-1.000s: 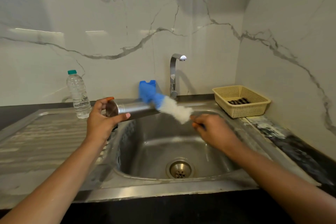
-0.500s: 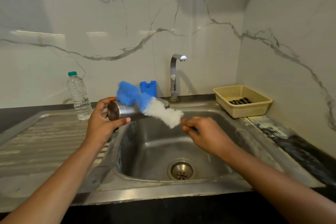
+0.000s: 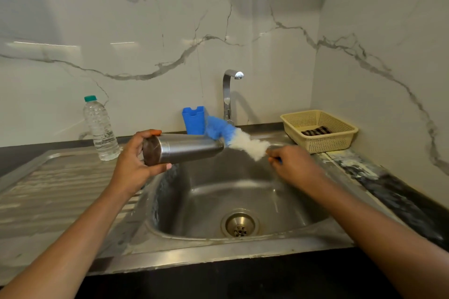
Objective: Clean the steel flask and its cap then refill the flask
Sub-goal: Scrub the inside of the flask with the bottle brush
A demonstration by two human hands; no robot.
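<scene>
My left hand [image 3: 135, 165] grips the steel flask [image 3: 188, 148] sideways above the sink [image 3: 194, 257]; my right hand [image 3: 295, 167] grips the brush [image 3: 247, 144], its blue-and-white bristles just beside the flask's mouth.

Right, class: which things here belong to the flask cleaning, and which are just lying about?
In use: cylindrical steel flask, in left hand; blue-and-white bristle brush, in right hand; steel sink.
Lying about: clear plastic bottle with green cap; blue plastic holder; beige plastic basket.
</scene>
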